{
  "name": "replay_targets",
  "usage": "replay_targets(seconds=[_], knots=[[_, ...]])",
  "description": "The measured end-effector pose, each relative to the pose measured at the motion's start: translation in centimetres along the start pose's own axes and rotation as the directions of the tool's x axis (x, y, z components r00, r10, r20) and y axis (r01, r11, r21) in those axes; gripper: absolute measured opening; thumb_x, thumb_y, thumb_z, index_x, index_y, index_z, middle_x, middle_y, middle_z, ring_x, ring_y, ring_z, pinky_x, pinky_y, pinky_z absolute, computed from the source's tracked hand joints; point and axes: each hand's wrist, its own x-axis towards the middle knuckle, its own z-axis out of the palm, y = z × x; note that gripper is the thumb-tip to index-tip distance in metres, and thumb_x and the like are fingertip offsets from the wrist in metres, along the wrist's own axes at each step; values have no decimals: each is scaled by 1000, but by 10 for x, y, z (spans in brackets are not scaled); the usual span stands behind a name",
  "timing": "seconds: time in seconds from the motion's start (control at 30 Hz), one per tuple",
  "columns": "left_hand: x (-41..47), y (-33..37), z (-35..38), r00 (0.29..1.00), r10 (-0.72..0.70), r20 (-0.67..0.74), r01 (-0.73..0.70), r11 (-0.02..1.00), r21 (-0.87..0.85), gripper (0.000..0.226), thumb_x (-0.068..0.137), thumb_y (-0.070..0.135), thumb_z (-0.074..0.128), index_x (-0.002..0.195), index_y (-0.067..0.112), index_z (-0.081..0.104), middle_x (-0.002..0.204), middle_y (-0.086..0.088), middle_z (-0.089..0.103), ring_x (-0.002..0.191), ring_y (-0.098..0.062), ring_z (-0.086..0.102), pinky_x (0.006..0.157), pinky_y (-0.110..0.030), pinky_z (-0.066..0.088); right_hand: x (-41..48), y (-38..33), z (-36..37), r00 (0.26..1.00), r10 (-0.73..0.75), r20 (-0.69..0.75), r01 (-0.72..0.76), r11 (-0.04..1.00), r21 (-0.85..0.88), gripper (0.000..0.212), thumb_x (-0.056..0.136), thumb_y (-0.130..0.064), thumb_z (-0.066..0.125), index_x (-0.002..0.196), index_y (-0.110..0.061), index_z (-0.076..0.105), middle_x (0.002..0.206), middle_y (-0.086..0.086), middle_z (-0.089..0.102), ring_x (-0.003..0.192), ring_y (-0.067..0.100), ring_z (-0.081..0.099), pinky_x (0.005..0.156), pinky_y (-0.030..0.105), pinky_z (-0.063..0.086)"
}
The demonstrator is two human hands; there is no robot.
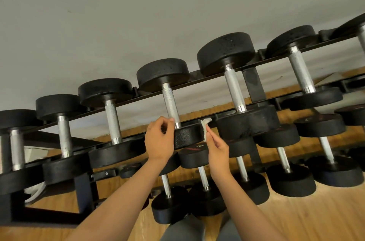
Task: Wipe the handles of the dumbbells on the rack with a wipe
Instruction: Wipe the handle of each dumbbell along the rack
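A black rack [197, 78] carries a row of black dumbbells with knurled silver handles on its top tier. My right hand [218, 151] pinches a small white wipe [205, 129], held up just right of the near head [187, 136] of the middle dumbbell. My left hand [159, 140] sits at the lower end of that dumbbell's handle [170, 105], fingers curled together beside it; whether they touch the metal is unclear. The wipe is off the handle.
More dumbbells [292, 179] rest on the lower tier, just under my forearms. A grey wall [138, 13] stands behind the rack and a wooden floor [306, 217] lies below. My grey trouser legs [181, 231] show at the bottom edge.
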Motion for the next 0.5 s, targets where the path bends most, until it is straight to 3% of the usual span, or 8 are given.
replay_targets(seconds=[0.13, 0.5], knots=[[0, 2, -3, 991, 126, 39, -129, 987, 99, 38, 86, 59, 45, 77, 25, 61, 77, 14, 60, 85, -5, 52, 71, -21, 42, 7, 4, 4, 997, 69, -30, -67, 996, 66, 24, 97, -27, 53, 115, -36, 65, 122, -12, 65, 123, 6, 54, 111, 36, 38], [-1, 6, -4, 997, 67, 46, -71, 995, 74, 26, 84, 50, 55, 73, 27, 59, 76, 16, 58, 86, -5, 53, 69, -17, 38, 22, 25, 8, 970, 226, -91, -200, 952, 231, 19, 94, -27, 61, 111, -27, 71, 119, -1, 69, 117, 15, 61, 107, 43, 43]])
